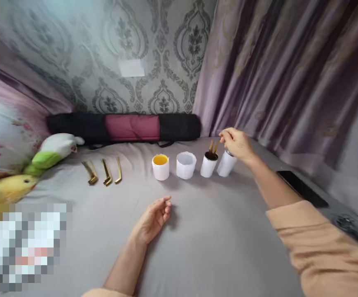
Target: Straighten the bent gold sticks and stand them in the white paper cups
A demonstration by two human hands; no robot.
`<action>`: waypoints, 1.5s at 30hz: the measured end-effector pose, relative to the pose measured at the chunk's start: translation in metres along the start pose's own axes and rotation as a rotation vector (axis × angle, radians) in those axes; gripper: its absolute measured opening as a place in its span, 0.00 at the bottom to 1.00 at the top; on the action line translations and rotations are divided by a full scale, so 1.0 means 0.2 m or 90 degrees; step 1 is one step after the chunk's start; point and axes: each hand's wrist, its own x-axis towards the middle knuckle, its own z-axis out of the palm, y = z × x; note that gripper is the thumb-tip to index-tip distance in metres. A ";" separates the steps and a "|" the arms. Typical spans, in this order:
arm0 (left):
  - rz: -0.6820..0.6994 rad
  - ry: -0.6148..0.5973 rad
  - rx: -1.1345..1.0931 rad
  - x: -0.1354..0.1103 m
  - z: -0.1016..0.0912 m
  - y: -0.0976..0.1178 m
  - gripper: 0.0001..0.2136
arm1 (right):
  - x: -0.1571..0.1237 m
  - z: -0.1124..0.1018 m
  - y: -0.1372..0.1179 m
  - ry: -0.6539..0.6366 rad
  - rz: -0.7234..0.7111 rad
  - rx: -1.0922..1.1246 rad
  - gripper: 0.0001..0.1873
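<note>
My right hand [235, 142] is raised above the rightmost white can [225, 166], its thumb and fingers pinched together; what is between them, if anything, is too small to make out. Just left of it, thin golden sticks [211, 146] rise from a white can with a dark inside [208, 167]. My left hand [154, 218] hovers low over the grey sheet, fingers loosely curled and apart, holding nothing. Beyond it stand a white cup with a yellow inside [160, 171] and a wider white cup [185, 168]. Bent golden metal pieces [107, 175] lie in small groups to the left.
A black and maroon long bag [132, 127] lies along the wall. Plush toys [52, 152] and a blurred-out patch [33, 247] are at left. On the right are a black phone [302, 189] and a dark cabled object [348, 225], beside the curtain [259, 82].
</note>
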 end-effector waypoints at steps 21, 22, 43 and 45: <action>0.001 -0.001 -0.013 0.01 0.01 0.00 0.10 | 0.05 0.16 -0.04 -0.160 0.011 -0.111 0.13; 0.001 0.000 -0.014 0.01 0.01 0.00 0.10 | 0.05 0.16 -0.03 -0.159 0.008 -0.117 0.13; 0.001 0.003 -0.017 0.01 0.00 0.00 0.10 | 0.06 0.14 -0.02 -0.152 0.082 -0.115 0.14; 0.000 0.003 -0.017 0.01 0.01 0.00 0.10 | 0.06 0.13 -0.02 -0.152 0.087 -0.109 0.14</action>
